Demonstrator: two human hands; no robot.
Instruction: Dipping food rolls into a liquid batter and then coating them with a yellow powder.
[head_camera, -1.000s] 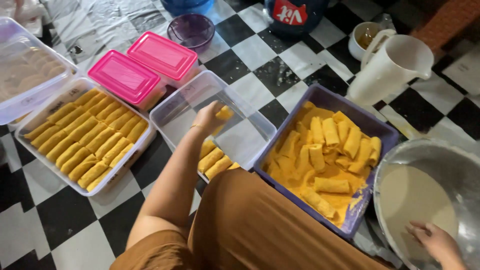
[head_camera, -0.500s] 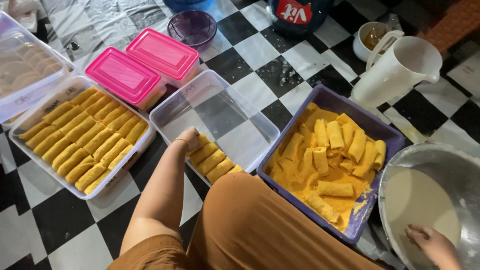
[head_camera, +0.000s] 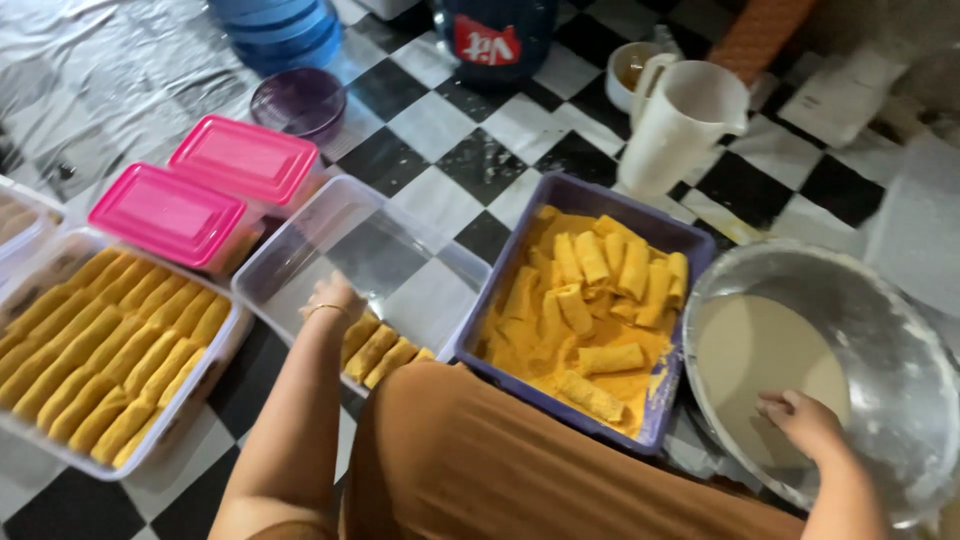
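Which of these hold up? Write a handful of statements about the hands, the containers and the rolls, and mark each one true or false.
1. The left hand is inside the clear container, beside a short row of breaded rolls. True.
2. The right hand rests in the purple tray. False: it is in the metal bowl that holds pale batter.
3. The purple tray holds rolls lying in yellow crumbs. True.
4. Both pink-lidded boxes stand open. False: both have their lids on.
5. The white jug lies tipped on its side. False: it stands upright on the checkered floor.
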